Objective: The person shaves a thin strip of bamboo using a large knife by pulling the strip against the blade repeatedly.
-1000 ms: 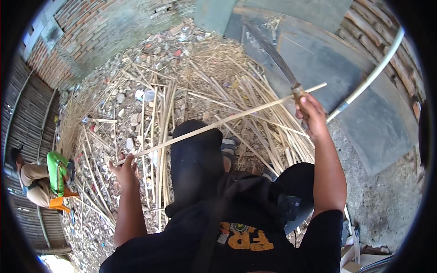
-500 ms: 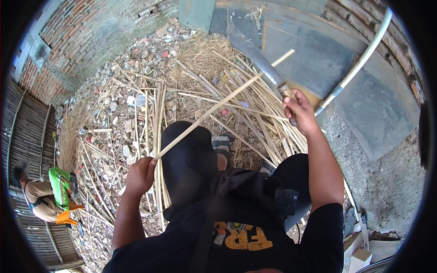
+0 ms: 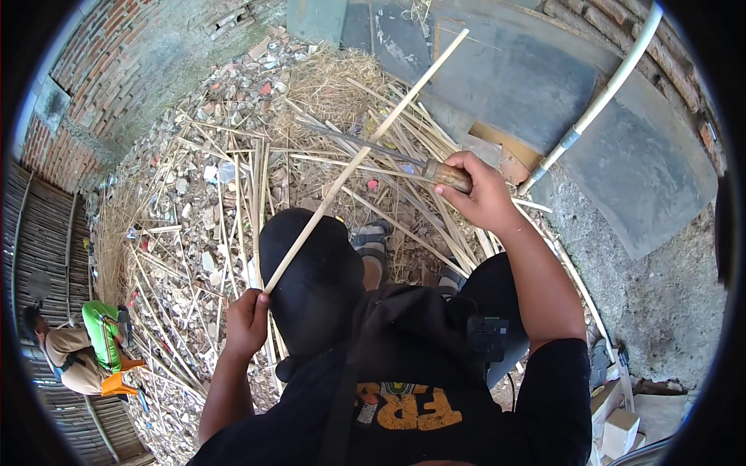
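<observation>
My left hand [image 3: 247, 321] is closed round the near end of a long pale bamboo strip [image 3: 339, 185]. The strip slants up and away to the right, passing over my dark-clad knee [image 3: 315, 245]. In my right hand [image 3: 483, 193] is the wooden handle of a machete [image 3: 452, 177], fingers wrapped round it. Its long thin blade points left and slightly away, seen nearly edge-on, and crosses behind the strip near the strip's middle. Whether blade and strip touch, I cannot tell.
Bamboo strips [image 3: 260, 202] lie scattered over rubble ground, with dry straw [image 3: 334, 85] beyond. Dark panels [image 3: 505, 85] and a pale pole [image 3: 594, 116] stand right. A brick wall [image 3: 116, 85] rises at far left. Another person [image 3: 74, 353] sits on an orange stool [image 3: 120, 384].
The machete has swung down and left, its blade now lying flatter across the strip's line. My left hand's strip has tipped steeper, its far end moving up and left.
</observation>
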A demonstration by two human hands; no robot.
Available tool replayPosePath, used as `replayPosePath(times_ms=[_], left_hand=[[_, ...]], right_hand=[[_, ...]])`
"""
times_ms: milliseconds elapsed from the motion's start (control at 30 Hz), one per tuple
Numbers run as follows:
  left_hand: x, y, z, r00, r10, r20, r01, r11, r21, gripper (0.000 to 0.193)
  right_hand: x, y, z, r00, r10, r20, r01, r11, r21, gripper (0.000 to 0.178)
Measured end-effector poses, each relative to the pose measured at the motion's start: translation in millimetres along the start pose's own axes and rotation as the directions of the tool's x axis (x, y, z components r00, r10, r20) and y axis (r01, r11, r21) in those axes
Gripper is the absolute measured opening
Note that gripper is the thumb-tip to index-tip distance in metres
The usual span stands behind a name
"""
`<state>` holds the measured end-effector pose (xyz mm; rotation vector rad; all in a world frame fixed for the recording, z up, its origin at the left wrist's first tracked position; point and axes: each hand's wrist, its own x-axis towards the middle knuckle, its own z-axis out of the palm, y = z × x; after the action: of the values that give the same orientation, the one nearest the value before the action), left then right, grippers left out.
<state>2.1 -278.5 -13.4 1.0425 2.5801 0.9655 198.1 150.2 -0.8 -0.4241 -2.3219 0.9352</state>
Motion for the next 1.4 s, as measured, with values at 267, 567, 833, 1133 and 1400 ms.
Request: replayPosePath(times_ms=[267, 567, 833, 1133, 1400], left_hand=[[9.4, 6.4, -7.1, 0.996, -0.026, 0.085, 0.029, 0.999, -0.035, 0.026], [19.6, 29.2, -21.3, 0.995, 0.005, 0.096, -0.009, 0.999, 0.039, 0.017], [10.4, 7.5, -14.2, 0.989, 0.139, 0.056, -0.14, 0.99, 0.004, 0.025], [4.7, 8.7, -5.5, 0.991, 0.068, 0.112, -0.065, 0.997, -0.03, 0.025], [19.8, 10.4, -6.0, 0.979, 0.055, 0.198, -0.057, 0.998, 0.007, 0.029]], right_hand=[[6.6, -3.0, -5.8, 0.966, 0.074, 0.248, 0.052, 0.882, -0.469, 0.043], [33.3, -31.9, -6.2, 0.904, 0.22, 0.367, 0.051, 0.797, -0.602, 0.039], [20.9, -21.9, 6.2, 0.949, 0.126, 0.289, 0.063, 0.823, -0.565, 0.035], [18.3, -24.2, 11.9, 0.951, 0.138, 0.276, 0.025, 0.857, -0.515, 0.034], [15.5, -3.4, 2.8, 0.97, 0.15, 0.189, -0.054, 0.898, -0.437, 0.027]])
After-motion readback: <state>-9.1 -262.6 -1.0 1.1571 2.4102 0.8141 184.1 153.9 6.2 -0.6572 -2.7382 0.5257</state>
